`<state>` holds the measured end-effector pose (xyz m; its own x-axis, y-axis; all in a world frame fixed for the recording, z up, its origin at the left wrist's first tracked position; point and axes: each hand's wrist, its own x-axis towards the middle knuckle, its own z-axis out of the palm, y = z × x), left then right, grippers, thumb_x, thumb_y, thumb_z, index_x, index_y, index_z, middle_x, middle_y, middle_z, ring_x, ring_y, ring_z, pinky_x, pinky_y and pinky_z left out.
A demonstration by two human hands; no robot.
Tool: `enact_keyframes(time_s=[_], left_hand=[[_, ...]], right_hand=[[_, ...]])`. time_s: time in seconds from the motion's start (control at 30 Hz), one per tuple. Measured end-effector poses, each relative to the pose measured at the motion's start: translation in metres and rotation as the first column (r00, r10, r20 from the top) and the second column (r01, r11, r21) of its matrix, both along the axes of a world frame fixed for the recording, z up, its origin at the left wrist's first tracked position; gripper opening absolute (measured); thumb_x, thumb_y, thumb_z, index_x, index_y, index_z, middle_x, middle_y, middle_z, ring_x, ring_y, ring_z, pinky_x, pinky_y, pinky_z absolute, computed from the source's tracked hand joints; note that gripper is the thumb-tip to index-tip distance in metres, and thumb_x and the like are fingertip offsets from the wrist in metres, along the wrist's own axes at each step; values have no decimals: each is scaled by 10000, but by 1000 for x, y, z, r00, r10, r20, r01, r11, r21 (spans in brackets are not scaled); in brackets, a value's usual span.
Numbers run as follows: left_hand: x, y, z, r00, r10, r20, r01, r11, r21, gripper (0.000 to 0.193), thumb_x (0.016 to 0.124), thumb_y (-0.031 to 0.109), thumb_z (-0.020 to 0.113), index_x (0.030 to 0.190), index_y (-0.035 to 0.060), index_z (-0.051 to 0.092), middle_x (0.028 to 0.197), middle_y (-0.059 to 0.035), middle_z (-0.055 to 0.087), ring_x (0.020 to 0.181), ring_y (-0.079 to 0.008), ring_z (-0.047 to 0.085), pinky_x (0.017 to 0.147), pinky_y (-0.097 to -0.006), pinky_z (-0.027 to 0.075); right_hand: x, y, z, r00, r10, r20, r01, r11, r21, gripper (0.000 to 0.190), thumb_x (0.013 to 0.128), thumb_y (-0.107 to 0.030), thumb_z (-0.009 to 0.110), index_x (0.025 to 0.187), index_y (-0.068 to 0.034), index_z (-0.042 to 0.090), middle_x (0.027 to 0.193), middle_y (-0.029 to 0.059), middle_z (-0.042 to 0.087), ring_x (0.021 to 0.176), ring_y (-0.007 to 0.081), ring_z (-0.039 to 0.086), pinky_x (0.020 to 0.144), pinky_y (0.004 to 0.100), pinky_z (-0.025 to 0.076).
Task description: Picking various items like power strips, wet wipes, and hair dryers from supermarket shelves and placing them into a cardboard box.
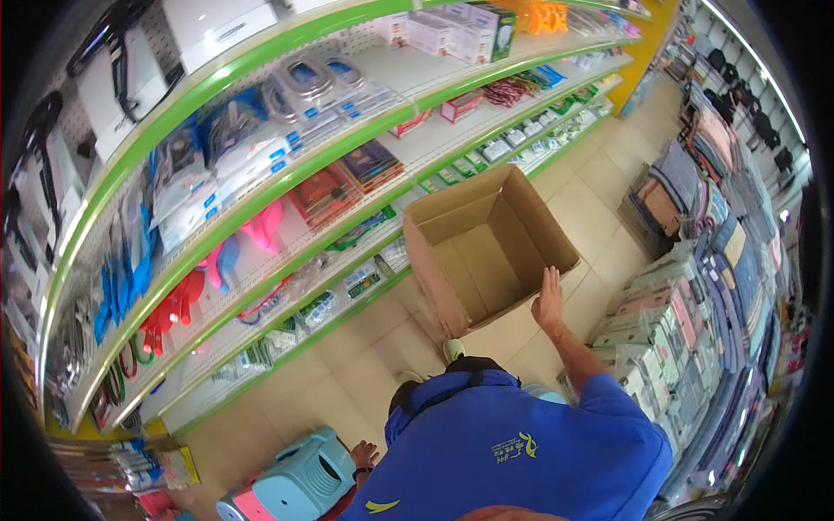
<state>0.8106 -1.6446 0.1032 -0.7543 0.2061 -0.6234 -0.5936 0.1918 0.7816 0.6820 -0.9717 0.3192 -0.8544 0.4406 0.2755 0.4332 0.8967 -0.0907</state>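
Observation:
An empty cardboard box [488, 260] with its top open stands on the tiled floor, tilted in the view. My right hand [550, 299] is at the box's near right edge, fingers straight and close together; whether it touches the rim I cannot tell. My left hand [365, 454], with a dark band at the wrist, hangs low at my side with its fingers slightly spread and nothing in it. It is beside a light blue plastic stool [303, 478] with a pink part.
Green-edged store shelves [417, 107] run along the left with red booklets [322, 195], packaged goods and pink plastic items [264, 225]. Folded textiles [736, 267] and stacked plastic-wrapped goods [658, 345] line the right side. Tiled floor [586, 189] lies between them, beyond the box.

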Motion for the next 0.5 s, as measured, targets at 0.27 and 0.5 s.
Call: enact_keyframes(time_s=[0.27,0.5], left_hand=[[-91,30,6,620,-782,-70,440,420,-794,315,842,363,615,728,76,550,754,-91,580,692,-329,598,562,-465,473],[-139,69,69,955,-291,-55,257,905,-338,268,865,335,627,860,79,549,917,-99,658,815,-242,662,611,-404,546]], right_hand=[[-37,-49,-33,768,-632,-104,219,413,-884,630,900,-245,645,1299,163,376,1240,326,519,1054,446,592,792,537,566],[-52,-17,-57,566,-793,224,20,-258,-966,313,827,-24,523,1124,68,561,945,209,615,687,331,637,438,477,515]])
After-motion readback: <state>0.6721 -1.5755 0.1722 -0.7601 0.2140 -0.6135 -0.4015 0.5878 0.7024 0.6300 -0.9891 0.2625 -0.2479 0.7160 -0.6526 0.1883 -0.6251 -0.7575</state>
